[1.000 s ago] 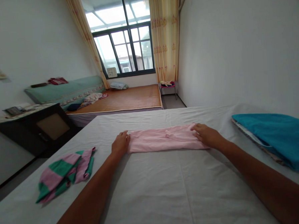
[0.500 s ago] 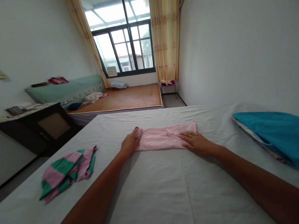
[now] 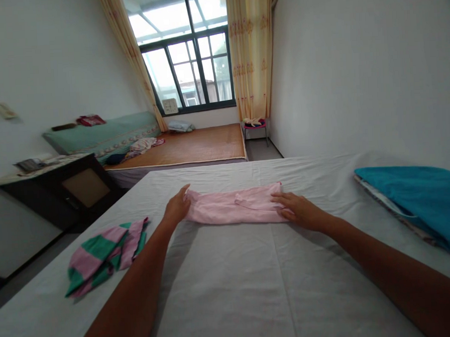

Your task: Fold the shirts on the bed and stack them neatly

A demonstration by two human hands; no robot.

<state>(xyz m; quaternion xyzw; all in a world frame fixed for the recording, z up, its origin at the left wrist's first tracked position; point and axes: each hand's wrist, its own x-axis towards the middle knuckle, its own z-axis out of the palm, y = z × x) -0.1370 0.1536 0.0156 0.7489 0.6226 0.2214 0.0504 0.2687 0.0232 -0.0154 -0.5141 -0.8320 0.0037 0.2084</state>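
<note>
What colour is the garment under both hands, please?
Pale pink garment, plain, clearest in the head view.
</note>
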